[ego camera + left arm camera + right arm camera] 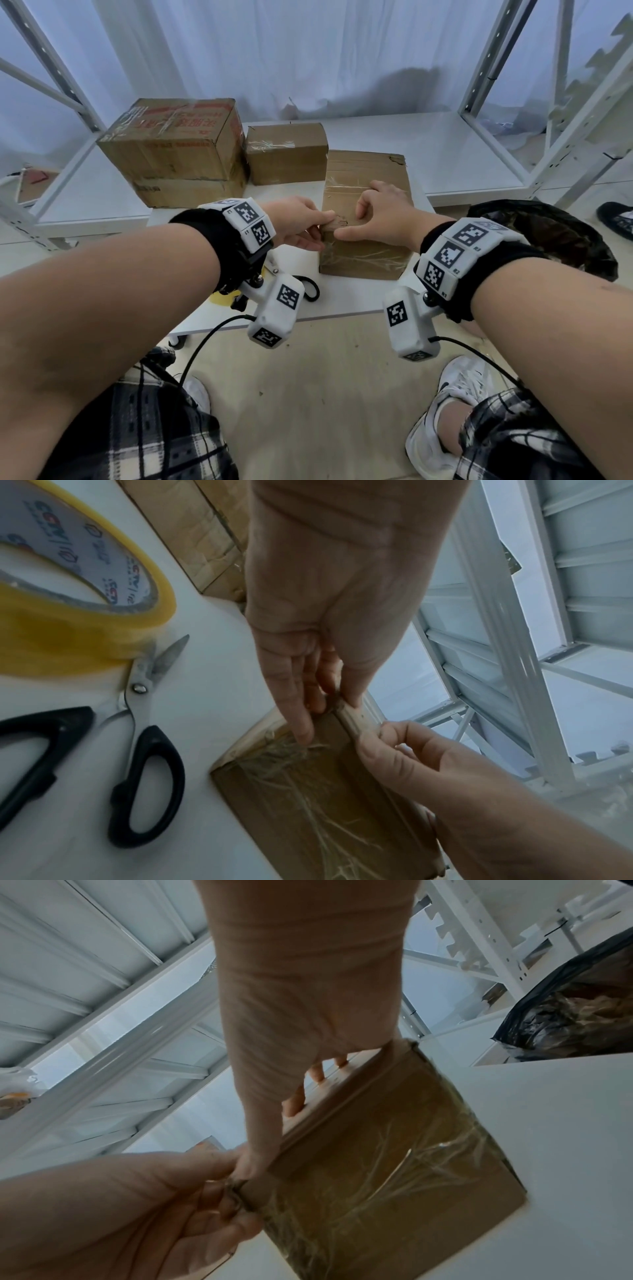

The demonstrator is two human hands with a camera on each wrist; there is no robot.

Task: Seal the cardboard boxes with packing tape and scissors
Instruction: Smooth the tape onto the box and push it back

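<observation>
A brown cardboard box point(366, 260) with wrinkled clear tape across it stands on the white table point(342, 301) in front of me. My left hand point(325, 230) pinches the box's near left top corner between thumb and fingers; the left wrist view shows this left hand point(329, 715) on the box point(308, 804). My right hand point(352, 222) lies on the top, fingers curled down and thumb on the near edge, gripping that edge. The right wrist view shows the right hand point(274, 1139) on the box point(377, 1177). A yellow tape roll point(85, 620) and black-handled scissors point(143, 750) lie left of the box.
A large taped carton point(171, 147) sits on a flatter box point(185, 193) at the back left, with a small brown box point(286, 154) beside it. A black rubbish bag point(548, 236) stands to the right. White metal shelving point(479, 85) frames both sides.
</observation>
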